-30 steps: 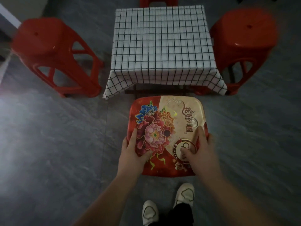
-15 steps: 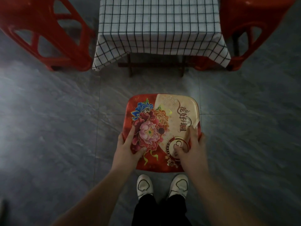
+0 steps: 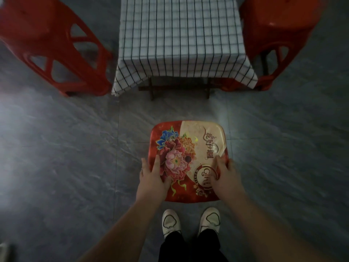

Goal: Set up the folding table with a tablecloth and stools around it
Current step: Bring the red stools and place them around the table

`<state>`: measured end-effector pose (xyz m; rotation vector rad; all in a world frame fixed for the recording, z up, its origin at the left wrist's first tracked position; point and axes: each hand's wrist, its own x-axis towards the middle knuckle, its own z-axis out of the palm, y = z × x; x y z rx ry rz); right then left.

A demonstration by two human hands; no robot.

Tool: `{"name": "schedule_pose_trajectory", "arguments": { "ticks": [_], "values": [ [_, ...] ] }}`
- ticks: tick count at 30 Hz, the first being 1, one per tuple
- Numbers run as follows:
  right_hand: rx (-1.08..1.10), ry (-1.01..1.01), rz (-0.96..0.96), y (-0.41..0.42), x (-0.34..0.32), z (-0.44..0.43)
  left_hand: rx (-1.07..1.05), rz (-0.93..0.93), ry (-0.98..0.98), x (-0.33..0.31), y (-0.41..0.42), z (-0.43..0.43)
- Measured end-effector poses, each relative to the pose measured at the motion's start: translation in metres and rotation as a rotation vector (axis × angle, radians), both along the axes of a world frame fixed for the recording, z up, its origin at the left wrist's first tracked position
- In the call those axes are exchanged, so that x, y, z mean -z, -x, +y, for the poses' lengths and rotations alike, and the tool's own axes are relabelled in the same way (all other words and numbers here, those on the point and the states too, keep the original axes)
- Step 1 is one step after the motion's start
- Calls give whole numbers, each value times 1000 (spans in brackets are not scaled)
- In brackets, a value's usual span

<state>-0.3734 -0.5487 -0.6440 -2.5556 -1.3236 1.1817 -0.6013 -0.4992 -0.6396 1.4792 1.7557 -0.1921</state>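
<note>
Left hand (image 3: pixel 153 178) and right hand (image 3: pixel 224 176), fingers curled over 1 floral stool (image 3: pixel 196 140); 2 red stools (image 3: pixel 47 44) (image 3: pixel 279 35) flanking 1 checked tablecloth (image 3: pixel 181 40).

The left hand (image 3: pixel 153 178) and right hand (image 3: pixel 224 178) are bare, as are both forearms as far as the near edge of the view. At the near centre, black trousers (image 3: pixel 188 246) fall over a pair of white shoes (image 3: pixel 171 222), each with a thin dark line looping round its rounded toe cap.
</note>
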Motion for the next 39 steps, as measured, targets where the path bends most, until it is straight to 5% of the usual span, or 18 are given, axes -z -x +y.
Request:
{"name": "schedule_pose_trajectory", "arguments": {
  "ticks": [4,10,18,29,39],
  "values": [
    [-92,46,-101,-12,-78,16,94,2,-130,-82,2,26],
    [-133,-139,-169,-9,-257,12,307,158,-225,-249,19,43],
    [-108,-451,-155,19,-424,-30,318,17,-463,-405,18,-6],
    [-105,-434,-289,-48,-482,-62,509,55,-598,-463,-59,-6],
    [70,-511,-291,-242,-478,-65,702,43,-660,-474,-286,22]
  ]
}}
